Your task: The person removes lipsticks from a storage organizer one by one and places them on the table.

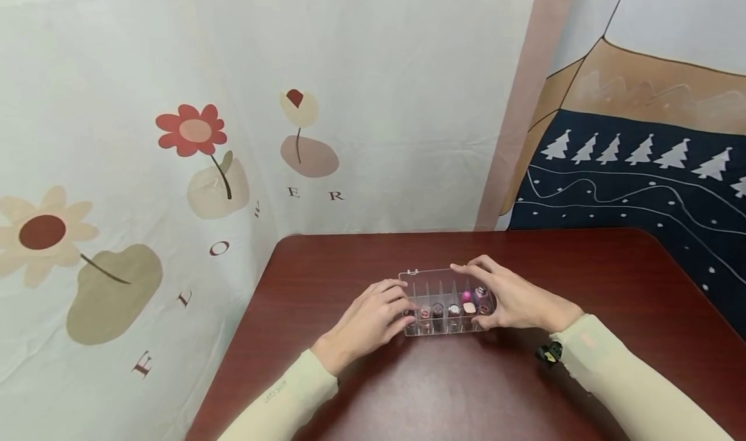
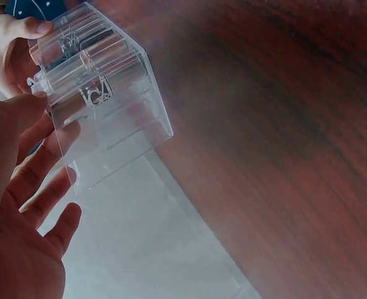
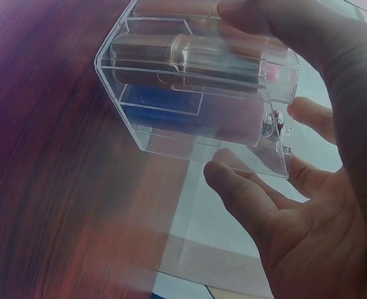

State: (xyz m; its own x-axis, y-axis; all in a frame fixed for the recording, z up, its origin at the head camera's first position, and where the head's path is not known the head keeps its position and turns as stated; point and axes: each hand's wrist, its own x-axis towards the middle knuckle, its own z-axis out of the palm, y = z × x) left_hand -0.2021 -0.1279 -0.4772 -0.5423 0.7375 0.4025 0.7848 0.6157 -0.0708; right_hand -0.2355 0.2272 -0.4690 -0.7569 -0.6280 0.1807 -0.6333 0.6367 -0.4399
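Observation:
A clear plastic lipstick organizer with divided compartments stands on the table. Several lipstick tubes fill its front row; behind them, at the right end, are a bright pink-topped item and a purplish bottle. My left hand holds the left end, thumb at the front edge and fingers along the side. At the other end, my right hand grips the organizer, thumb low at the front and fingers reaching to the back edge. Through the clear wall, the right wrist view shows a lipstick tube lying across the frame.
The dark red-brown wooden table extends around the organizer. Behind it hangs a pale cloth printed with flowers and letters, beside a dark patterned cloth on the right. A small black device sits at my right wrist.

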